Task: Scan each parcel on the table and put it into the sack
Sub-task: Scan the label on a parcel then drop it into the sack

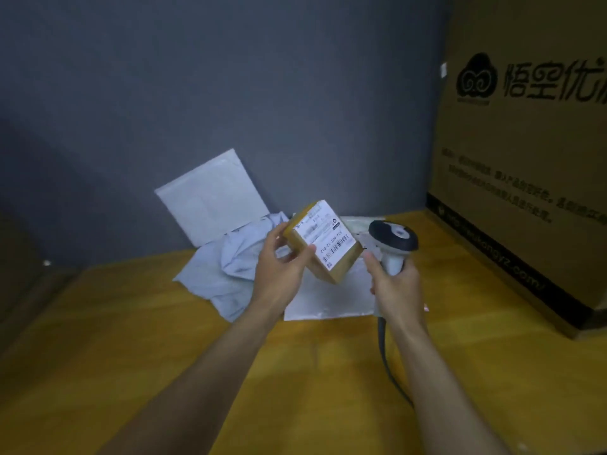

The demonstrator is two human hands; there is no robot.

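Note:
My left hand (285, 257) grips a small brown cardboard parcel (341, 266) above the table, tilted, its white barcode label facing up toward me. My right hand (395, 285) holds a white handheld scanner (392, 239) by its handle, the dark head close to the parcel's right edge. The scanner's grey cable (391, 366) trails down along my right forearm. A white padded mailer (210, 200) leans against the grey wall behind. A crumpled pale soft parcel (226, 274) and a flat white mailer (331, 300) lie on the table under my hands.
The yellow wooden table (312, 372) stretches toward me. A large printed cardboard box (525, 159) stands on its right side. A grey wall (213, 77) closes the back. No sack is in view.

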